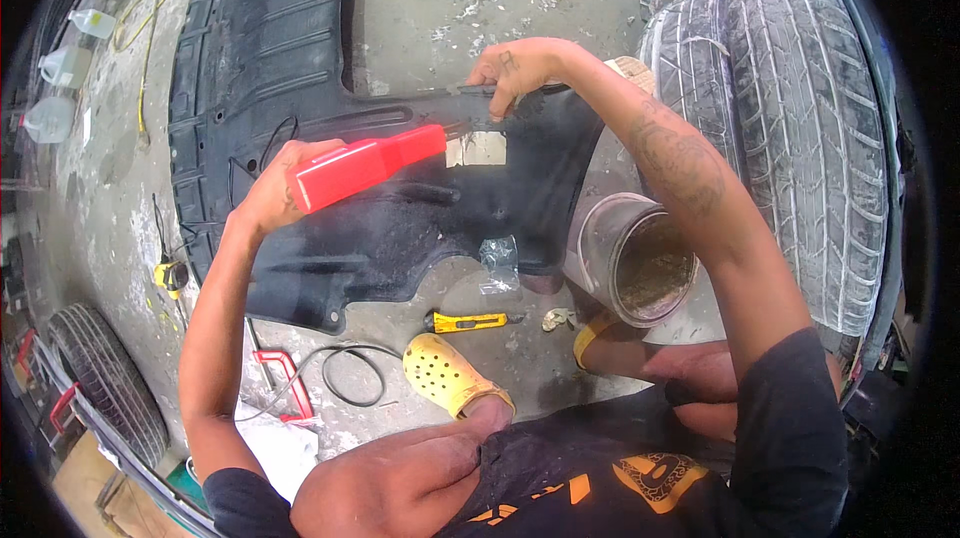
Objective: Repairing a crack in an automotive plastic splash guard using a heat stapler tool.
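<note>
My left hand is closed round a red gun-shaped tool with thin metal prongs at its tip. The prongs point right, just above a pale rectangular patch on a large black molded plastic panel, which resembles a car's undertray. At the panel's far edge, my right hand is closed with fingers and thumb on either side of the rim. A thin dark strip shows at its fingertips; whether it belongs to the panel I cannot tell. A black cord lies on the panel by my left hand.
Right of the panel lie a dirty bucket and tires. Nearer me are a yellow utility knife, a clear plastic packet, a red clamp and a loose cable. Plastic jugs stand far left.
</note>
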`<move>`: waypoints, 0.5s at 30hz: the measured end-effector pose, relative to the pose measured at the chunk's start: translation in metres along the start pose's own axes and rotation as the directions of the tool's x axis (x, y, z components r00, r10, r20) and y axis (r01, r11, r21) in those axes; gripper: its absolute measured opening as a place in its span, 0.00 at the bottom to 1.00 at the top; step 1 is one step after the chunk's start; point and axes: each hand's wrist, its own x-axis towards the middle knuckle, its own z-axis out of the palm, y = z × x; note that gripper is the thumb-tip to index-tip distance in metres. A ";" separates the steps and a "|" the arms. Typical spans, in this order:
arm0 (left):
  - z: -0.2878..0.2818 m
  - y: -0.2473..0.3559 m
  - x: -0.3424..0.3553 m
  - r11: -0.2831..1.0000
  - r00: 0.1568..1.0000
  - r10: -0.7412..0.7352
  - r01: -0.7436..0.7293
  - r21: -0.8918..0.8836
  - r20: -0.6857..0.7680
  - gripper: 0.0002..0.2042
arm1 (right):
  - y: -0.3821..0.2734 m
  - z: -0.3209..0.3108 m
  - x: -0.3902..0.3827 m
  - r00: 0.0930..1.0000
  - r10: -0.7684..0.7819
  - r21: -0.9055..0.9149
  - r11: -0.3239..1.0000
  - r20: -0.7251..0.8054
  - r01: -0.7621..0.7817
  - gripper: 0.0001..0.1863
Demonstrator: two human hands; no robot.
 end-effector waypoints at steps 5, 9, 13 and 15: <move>0.004 -0.015 -0.015 0.958 0.964 0.170 -0.113 0.265 -0.206 0.15 | -0.004 0.001 0.001 1.000 -0.004 -0.042 0.999 -0.016 0.003 0.16; -0.005 -0.002 -0.014 0.986 0.992 0.059 -0.040 0.161 -0.113 0.16 | 0.002 0.000 0.003 0.999 -0.014 -0.038 0.999 -0.039 0.012 0.16; -0.014 -0.001 -0.028 0.999 0.998 -0.037 0.035 -0.038 -0.046 0.15 | -0.003 0.000 0.002 1.000 -0.024 -0.008 1.000 0.011 0.024 0.15; -0.015 0.009 -0.037 0.999 0.996 -0.005 0.001 -0.045 -0.085 0.15 | 0.002 -0.002 0.000 0.998 -0.036 0.093 0.995 0.048 0.031 0.15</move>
